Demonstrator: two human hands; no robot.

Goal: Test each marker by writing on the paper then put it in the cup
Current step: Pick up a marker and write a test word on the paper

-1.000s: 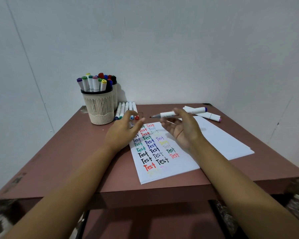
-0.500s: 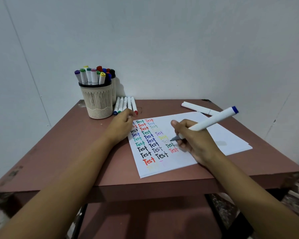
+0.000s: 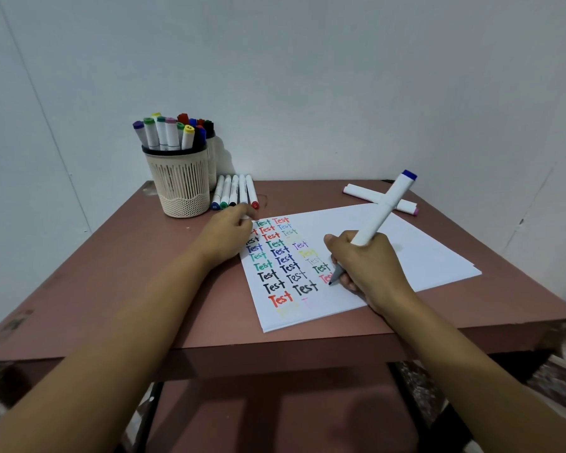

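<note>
Arguably, with fingers of the right hand (image 3: 370, 266) gripping the blue-capped marker (image 3: 383, 210), tip down at the paper (image 3: 422, 253) just three o'clock of a pink word (image 3: 324, 278), a stroke could overrun it, or the sheet slip if the left hand (image 3: 226, 237), curled at its ten o'clock corner, grip unclear, lifts.

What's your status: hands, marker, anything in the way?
Right hand grips white blue-capped marker, tip at white paper sheet. Left hand rests on sheet corner, fingers curled, contents unclear. Nothing blocking cream slotted plastic cup.
</note>
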